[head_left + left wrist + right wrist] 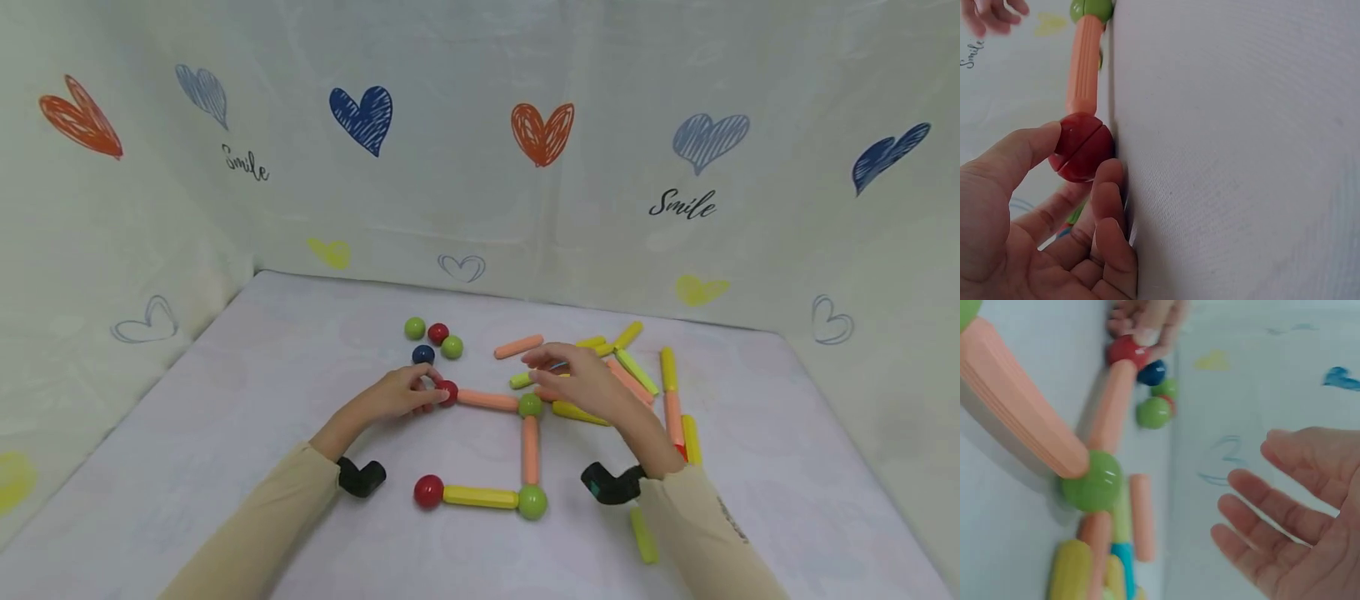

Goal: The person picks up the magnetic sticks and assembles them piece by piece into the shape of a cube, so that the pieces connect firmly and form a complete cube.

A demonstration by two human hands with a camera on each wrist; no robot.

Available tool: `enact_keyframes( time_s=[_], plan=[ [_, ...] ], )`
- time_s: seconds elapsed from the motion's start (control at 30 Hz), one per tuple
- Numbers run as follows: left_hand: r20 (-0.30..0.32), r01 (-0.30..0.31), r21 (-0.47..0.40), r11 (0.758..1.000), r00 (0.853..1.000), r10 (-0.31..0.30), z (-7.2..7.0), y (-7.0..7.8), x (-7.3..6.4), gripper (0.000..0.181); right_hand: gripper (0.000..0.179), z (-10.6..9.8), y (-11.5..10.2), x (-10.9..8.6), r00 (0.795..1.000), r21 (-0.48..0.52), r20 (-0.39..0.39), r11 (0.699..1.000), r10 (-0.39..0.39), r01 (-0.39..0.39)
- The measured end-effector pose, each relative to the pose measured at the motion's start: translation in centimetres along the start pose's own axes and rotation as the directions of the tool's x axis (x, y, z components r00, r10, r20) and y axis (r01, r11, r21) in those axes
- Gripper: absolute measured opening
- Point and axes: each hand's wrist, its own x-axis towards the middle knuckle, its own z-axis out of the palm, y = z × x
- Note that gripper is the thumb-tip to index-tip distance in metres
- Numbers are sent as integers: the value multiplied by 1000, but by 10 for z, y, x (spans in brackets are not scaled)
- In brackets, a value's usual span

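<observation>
My left hand (399,394) pinches a red ball (1087,150) between thumb and fingers, low over the table. From that ball an orange rod (487,401) runs right to a green ball (529,405). A second orange rod (531,450) comes toward me to another green ball (532,502). There a yellow rod (480,497) leads left to a second red ball (428,492), so the joined pieces form three sides of a square. Holding nothing, my right hand (581,381) hovers over the loose rods with its fingers spread, right of the far green ball.
Behind my left hand sit loose balls, among them a blue ball (423,355) and a green ball (415,328). Loose rods lie scattered at the right, including an orange rod (519,347) and a yellow rod (669,368). A yellow-green rod (643,535) lies near my right sleeve.
</observation>
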Motion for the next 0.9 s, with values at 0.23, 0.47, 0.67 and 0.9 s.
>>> enact_keyframes(
  time_s=[0.23,0.47,0.67,0.9],
  plan=[
    [20,22,-7,1000,1000,-22,-2,-3,3,33,28,-29,-3,-66,989,-170,-149,984,26,-51],
    [29,39,-23,999,999,-38,-3,-3,5,33,35,-25,28,-107,937,-271,-152,898,316,-347],
    [43,53,-15,998,998,-52,-2,-3,6,33,41,-16,61,-113,851,-328,-125,788,510,-520],
    [54,68,-16,998,996,-67,-4,-1,5,32,39,-7,75,-107,828,-344,-105,761,551,-550]
  ],
)
